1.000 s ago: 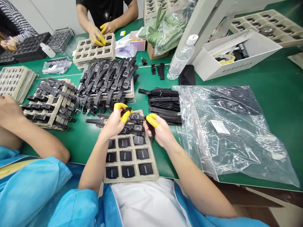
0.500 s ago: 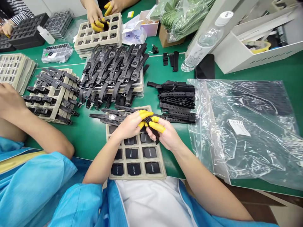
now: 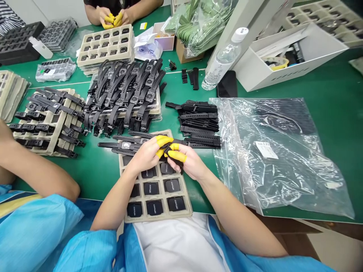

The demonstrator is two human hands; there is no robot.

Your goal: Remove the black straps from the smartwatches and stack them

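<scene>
My left hand [image 3: 147, 154] and my right hand [image 3: 190, 161], with yellow finger cots on several fingers, meet over the tray. Between their closed fingertips is a black watch strap [image 3: 176, 155]; the fingers partly hide it, and whether a watch body is joined to it I cannot tell. Beneath them lies a beige tray [image 3: 159, 218] whose compartments hold square black watch bodies [image 3: 154, 207]. Across its far end rest watches with straps fitted [image 3: 126, 145]. Loose black straps [image 3: 200, 124] are piled just beyond my right hand.
Many strapped watches [image 3: 124, 94] cover a stack of trays ahead. On the right lie a clear plastic bag [image 3: 283, 170], a water bottle [image 3: 224, 60], a phone [image 3: 227, 84] and a white box [image 3: 283, 68]. A co-worker's arm [image 3: 42, 170] is at left; another person's hands [image 3: 115, 18] are opposite.
The view has shifted, so most things sit further left. The strap has turned slightly between my fingers. The person opposite has drawn both hands back from the tray there.
</scene>
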